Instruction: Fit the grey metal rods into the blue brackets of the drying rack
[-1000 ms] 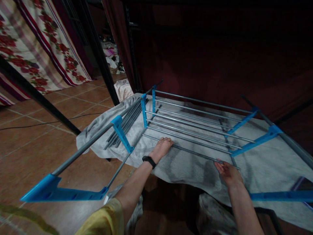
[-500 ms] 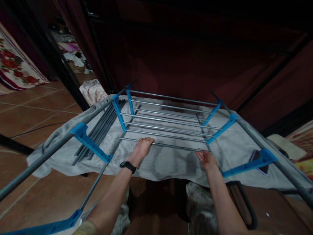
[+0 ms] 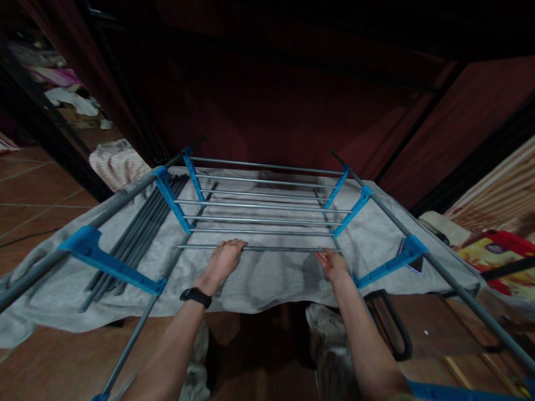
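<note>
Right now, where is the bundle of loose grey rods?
In the head view, the bundle of loose grey rods lies on the light grey cloth at the left, partly behind a blue bracket, left of the left hand.

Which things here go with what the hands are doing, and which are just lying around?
Part of the job, it seems:
grey rod in the left hand and right hand
blue brackets
crossbars between them
loose rods

Probably just lying around:
red-and-yellow packet
striped cloth
dark flat thing, too unclear to name
</note>
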Demonstrator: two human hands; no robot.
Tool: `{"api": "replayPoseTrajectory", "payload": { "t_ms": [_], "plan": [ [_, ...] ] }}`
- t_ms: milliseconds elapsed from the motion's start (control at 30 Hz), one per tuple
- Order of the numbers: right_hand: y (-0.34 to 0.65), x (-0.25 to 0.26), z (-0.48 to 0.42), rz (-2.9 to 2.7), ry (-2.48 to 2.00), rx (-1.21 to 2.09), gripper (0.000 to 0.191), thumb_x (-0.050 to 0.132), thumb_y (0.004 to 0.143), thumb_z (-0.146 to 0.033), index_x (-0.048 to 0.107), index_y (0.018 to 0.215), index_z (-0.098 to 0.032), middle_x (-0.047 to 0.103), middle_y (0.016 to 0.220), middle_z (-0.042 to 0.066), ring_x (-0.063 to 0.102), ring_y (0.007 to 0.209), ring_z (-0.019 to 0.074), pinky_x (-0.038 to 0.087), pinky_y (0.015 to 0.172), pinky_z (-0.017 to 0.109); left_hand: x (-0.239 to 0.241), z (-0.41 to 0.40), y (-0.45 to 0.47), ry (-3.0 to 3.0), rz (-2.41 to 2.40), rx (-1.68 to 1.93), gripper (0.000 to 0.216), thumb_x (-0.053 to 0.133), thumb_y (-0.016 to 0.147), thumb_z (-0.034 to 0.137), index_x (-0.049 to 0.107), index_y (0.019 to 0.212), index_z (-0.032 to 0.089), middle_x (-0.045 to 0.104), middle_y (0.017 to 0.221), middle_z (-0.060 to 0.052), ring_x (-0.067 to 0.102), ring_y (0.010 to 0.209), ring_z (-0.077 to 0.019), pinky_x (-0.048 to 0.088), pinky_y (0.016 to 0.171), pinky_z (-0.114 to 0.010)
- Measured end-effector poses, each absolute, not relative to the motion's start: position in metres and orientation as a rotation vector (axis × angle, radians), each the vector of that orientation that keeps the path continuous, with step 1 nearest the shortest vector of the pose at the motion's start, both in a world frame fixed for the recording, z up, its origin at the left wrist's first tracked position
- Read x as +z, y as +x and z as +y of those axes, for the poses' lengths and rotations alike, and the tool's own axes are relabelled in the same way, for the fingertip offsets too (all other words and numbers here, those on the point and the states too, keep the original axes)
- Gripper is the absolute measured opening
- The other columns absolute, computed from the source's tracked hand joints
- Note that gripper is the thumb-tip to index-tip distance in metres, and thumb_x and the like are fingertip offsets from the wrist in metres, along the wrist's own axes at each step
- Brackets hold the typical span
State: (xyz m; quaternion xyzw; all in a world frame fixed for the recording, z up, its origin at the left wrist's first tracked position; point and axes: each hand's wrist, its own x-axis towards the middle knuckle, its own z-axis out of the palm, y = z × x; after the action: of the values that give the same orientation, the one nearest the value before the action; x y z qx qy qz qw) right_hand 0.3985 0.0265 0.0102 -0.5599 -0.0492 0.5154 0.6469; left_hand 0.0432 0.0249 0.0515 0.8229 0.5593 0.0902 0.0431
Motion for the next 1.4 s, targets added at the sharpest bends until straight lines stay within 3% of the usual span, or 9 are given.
{"api": "replayPoseTrajectory", "payload": {
  "t_ms": [433, 933, 1400],
  "plan": [
    [0.3969, 0.0101, 0.0259, -0.140, -1.271, 1.190, 0.019, 0.061, 0.078, -0.002, 0.057, 0.072, -0.020, 0.070, 0.068, 0.000, 0.070, 0.064, 0.0143, 0.062, 0.065, 0.026, 0.0533, 0.0244, 0.0431, 2.508, 1.701, 0.215, 0.050, 0.038, 0.086, -0.003, 0.066, 0.121, 0.018, 0.071, 0.118, -0.011, 0.066, 0.110, -0.0222, 0.045, 0.098, -0.035],
    [0.3945, 0.0129, 0.0250, -0.130, -1.281, 1.215, 0.019, 0.053, 0.079, -0.002, 0.058, 0.074, -0.020, 0.069, 0.067, 0.001, 0.070, 0.069, 0.0132, 0.061, 0.069, 0.024, 0.0530, 0.0235, 0.0420, 2.502, 1.707, 0.292, 0.041, 0.039, 0.092, 0.006, 0.068, 0.117, 0.021, 0.071, 0.110, -0.009, 0.066, 0.105, -0.0212, 0.046, 0.095, -0.033],
    [0.4000, 0.0086, 0.0251, -0.149, -1.313, 1.243, 0.019, 0.055, 0.077, -0.003, 0.059, 0.077, -0.022, 0.070, 0.071, 0.002, 0.069, 0.070, 0.0149, 0.062, 0.068, 0.025, 0.0519, 0.0202, 0.0427, 2.500, 1.704, 0.259, 0.046, 0.040, 0.088, -0.002, 0.066, 0.118, 0.021, 0.069, 0.113, -0.008, 0.064, 0.108, -0.0199, 0.044, 0.099, -0.033]
  ]
}}
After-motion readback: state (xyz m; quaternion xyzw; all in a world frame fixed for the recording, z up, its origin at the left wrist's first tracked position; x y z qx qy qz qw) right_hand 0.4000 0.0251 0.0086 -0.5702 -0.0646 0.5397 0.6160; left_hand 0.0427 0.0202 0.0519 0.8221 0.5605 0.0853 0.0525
